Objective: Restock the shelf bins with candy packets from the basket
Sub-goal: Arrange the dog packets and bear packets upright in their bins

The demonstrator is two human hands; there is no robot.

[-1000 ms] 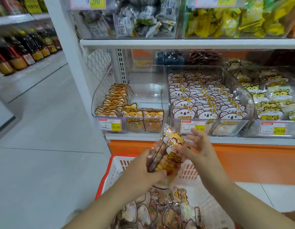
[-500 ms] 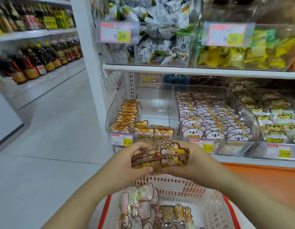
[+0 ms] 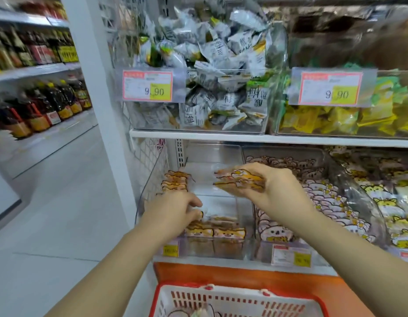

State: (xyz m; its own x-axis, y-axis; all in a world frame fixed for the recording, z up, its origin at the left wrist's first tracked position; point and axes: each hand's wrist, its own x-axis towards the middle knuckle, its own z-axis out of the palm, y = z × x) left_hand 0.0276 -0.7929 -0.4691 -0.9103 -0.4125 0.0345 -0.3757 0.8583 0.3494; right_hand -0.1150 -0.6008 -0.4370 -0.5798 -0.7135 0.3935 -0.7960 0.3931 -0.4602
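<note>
The white shelf carries a row of see-through bins. The one that matters is the clear bin at the lower left, with plenty of bare floor showing in its middle. Below it, near the person's waist, sits the red-rimmed basket, with a few packets showing at its bottom edge.

The right hand hangs over the bin's middle, fingers and thumb closed round a small stack of candy packets with orange cat faces, held flat by their printed tops. The left hand is down at the bin's front left, fingers bent toward the front row of matching packets standing there. Whether it pinches one or only steadies them I cannot tell. More of the same stand in a side file along the left wall.

From where I stand these look like light, soft film pouches with lumpy sweets inside, glossy and apt to slide over one another in a stack. I'd take them across the stiffer sealed header, squeezing the stack together rather than the filled belly, and set them upright behind the front row
</note>
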